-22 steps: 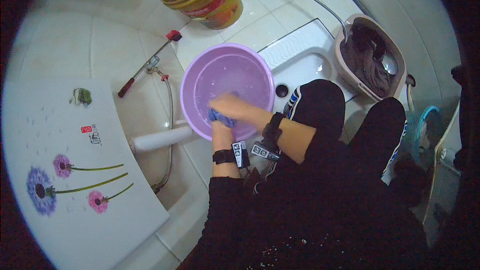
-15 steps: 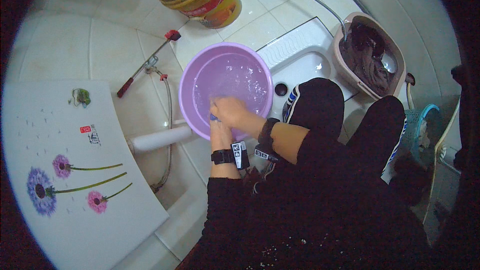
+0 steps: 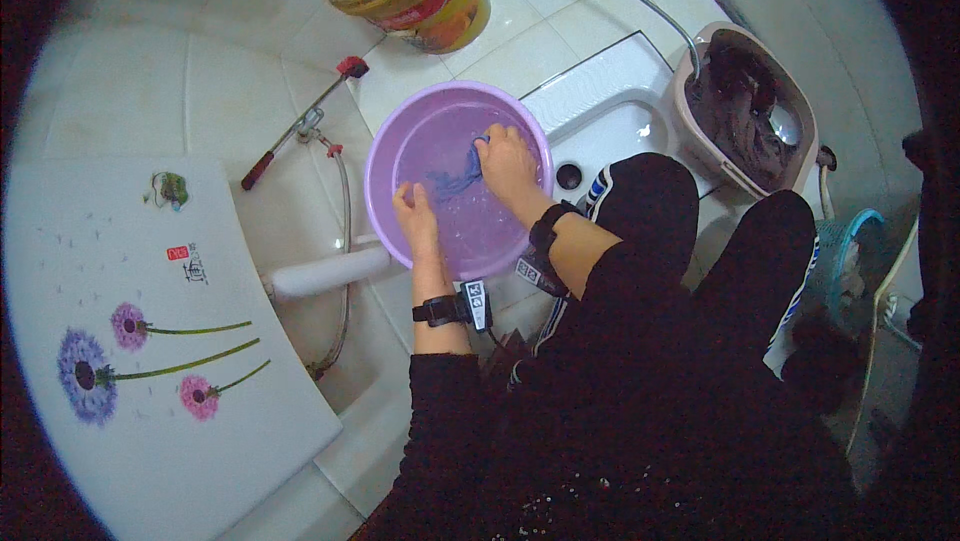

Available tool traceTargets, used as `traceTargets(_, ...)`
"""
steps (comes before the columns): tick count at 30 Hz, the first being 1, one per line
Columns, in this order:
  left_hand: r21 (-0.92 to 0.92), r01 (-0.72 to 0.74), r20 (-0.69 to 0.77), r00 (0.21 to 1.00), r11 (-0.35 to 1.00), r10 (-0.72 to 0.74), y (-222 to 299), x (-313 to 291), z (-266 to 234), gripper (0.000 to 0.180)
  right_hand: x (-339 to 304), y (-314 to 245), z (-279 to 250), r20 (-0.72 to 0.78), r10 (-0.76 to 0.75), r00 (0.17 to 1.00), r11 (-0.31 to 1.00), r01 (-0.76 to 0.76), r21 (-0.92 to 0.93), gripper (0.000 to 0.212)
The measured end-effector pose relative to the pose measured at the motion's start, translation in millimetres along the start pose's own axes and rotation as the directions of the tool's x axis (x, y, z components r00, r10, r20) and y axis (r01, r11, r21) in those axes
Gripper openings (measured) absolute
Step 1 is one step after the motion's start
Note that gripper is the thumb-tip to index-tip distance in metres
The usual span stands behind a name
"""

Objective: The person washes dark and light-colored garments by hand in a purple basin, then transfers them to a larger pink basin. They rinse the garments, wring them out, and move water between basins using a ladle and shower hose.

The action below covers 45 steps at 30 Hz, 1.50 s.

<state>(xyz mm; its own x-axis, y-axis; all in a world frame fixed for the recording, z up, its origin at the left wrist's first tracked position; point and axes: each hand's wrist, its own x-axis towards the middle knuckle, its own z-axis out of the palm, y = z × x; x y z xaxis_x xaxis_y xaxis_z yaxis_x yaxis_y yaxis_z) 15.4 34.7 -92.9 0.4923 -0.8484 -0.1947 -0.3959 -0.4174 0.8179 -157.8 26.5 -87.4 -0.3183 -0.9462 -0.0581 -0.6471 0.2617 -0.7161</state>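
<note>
A round purple basin (image 3: 377,156) of water stands in front of me. My right hand (image 3: 508,166) is over its right side, fingers closed on a wet blue cloth (image 3: 458,181). The cloth trails leftward from that hand into the water. Over the left part of the basin is my left hand (image 3: 418,215), its fingers partly bent and apart, with nothing visible in them. A short gap separates it from the cloth's loose end. Each wrist wears a black strap with a small device.
A yellow bucket (image 3: 447,13) stands beyond the basin. To the right lie a white squat toilet (image 3: 605,106) and a beige tub (image 3: 690,131) of dark wet cloth, with a hose over its rim. A blue basket (image 3: 840,261) is farther right; a white pipe (image 3: 330,273) is left.
My hands were together at the basin's near side; now they are apart. The right hand has moved up and right, drawing out the blue cloth, and the left hand has come off it.
</note>
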Motion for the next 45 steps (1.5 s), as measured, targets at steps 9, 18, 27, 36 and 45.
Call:
traceTargets(9,0.362,-0.628,0.499,0.755,0.689,0.425,-28.1,-19.3,-3.0,0.072,-16.4,10.9,-4.0,0.668,-0.165,0.726,0.923,0.352,-0.154,0.025)
traceTargets(18,-0.296,0.113,0.552,0.83,0.948,0.074,7.3,-25.3,-4.4,0.043,27.1,-36.8,-46.6,0.378,-0.229,0.897,0.732,-0.097,0.675,0.023)
traceTargets(27,-0.743,0.174,0.387,0.899,0.647,0.203,81.3,-43.4,-17.9,0.023,5.0,-30.6,-49.8,0.561,-0.094,0.822,0.94,-0.113,0.323,0.025)
traceTargets(36,-0.623,0.215,0.322,0.947,0.752,-0.004,83.4,-41.3,-4.5,0.032,0.5,-42.4,-65.6,0.802,-0.037,0.596,0.53,-0.669,0.521,0.075)
traceTargets(45,0.35,-0.258,0.271,0.948,0.9,0.167,92.9,-26.6,-9.5,0.043,-4.0,-40.2,-73.8,0.902,-0.276,0.333,0.45,-0.784,0.427,0.071)
